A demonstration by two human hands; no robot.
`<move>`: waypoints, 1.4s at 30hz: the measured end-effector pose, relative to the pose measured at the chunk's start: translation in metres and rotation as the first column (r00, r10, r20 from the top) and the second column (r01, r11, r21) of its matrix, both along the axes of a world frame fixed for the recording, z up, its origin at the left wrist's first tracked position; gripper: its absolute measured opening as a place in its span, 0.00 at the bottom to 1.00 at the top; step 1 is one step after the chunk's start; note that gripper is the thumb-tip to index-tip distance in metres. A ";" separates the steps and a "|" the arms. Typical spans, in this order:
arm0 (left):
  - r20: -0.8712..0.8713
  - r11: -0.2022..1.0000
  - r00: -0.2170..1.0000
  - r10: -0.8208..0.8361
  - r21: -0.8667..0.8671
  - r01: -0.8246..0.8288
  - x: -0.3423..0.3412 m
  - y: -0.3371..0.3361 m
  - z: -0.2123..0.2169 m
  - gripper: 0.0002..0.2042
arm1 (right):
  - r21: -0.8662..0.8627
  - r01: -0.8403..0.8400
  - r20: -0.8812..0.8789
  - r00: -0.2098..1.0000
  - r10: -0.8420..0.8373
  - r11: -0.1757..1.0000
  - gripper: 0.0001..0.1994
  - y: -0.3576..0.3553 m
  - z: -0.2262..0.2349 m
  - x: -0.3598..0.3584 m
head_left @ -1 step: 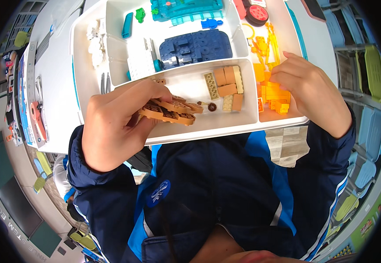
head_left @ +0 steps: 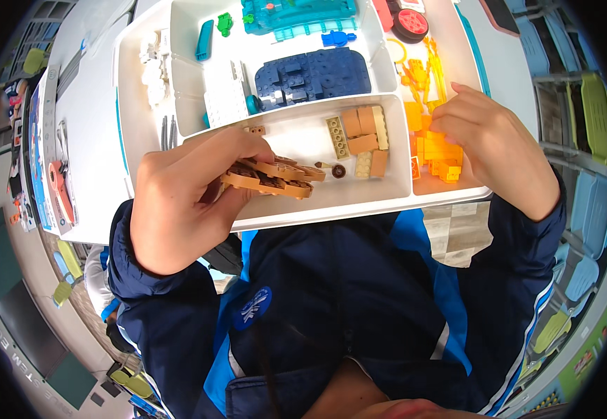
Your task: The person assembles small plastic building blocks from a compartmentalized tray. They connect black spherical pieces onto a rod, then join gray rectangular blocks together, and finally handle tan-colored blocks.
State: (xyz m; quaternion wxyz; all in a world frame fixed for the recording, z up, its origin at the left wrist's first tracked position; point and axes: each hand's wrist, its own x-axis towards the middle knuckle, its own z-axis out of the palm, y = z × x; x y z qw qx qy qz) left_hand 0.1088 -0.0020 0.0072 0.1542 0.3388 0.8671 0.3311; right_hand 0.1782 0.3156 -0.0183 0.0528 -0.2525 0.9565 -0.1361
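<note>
My left hand (head_left: 184,202) is closed around a flat tan assembly of plastic building bricks (head_left: 275,178), thumb under it and fingers over its top, and holds it just above the near edge of the white plastic sorting tray (head_left: 130,105) that sits on the white tabletop (head_left: 83,105). The assembly hangs over the tray's near middle compartment. In that same compartment, just past the assembly's tip, lies a small dark brown round stud piece (head_left: 338,170), and beside it a cluster of loose tan bricks (head_left: 360,140) lies toward the compartment's right wall.

My right hand (head_left: 488,143) is curled, fingertips down in the near right compartment among a heap of translucent orange bricks (head_left: 437,157); I think it pinches one, though my fingers hide the contact, so I cannot tell for sure.

Farther in, the middle of the tray holds a pile of dark blue plates (head_left: 314,75) with white bricks (head_left: 225,101) to their left. At the far edge lie a turquoise brick assembly (head_left: 296,14), a small green piece (head_left: 225,22) and a red wheel with a black tyre (head_left: 411,24). On the tabletop's left edge lies a printed booklet (head_left: 48,160).
</note>
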 end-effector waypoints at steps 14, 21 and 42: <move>-0.071 0.847 0.997 0.016 0.531 0.024 0.024 -0.013 0.010 0.08 | -0.490 -0.043 -0.230 0.970 -0.081 0.871 0.23 -0.070 0.047 0.019; 0.265 0.668 0.964 -0.032 0.723 -0.176 0.067 -0.005 -0.003 0.15 | -0.702 0.000 -0.181 0.967 -0.179 0.712 0.21 -0.115 0.022 0.041; 0.135 0.573 0.978 0.160 0.794 -0.203 0.130 0.007 -0.031 0.18 | -0.834 0.065 -0.106 0.955 -0.276 0.547 0.20 -0.134 0.003 0.110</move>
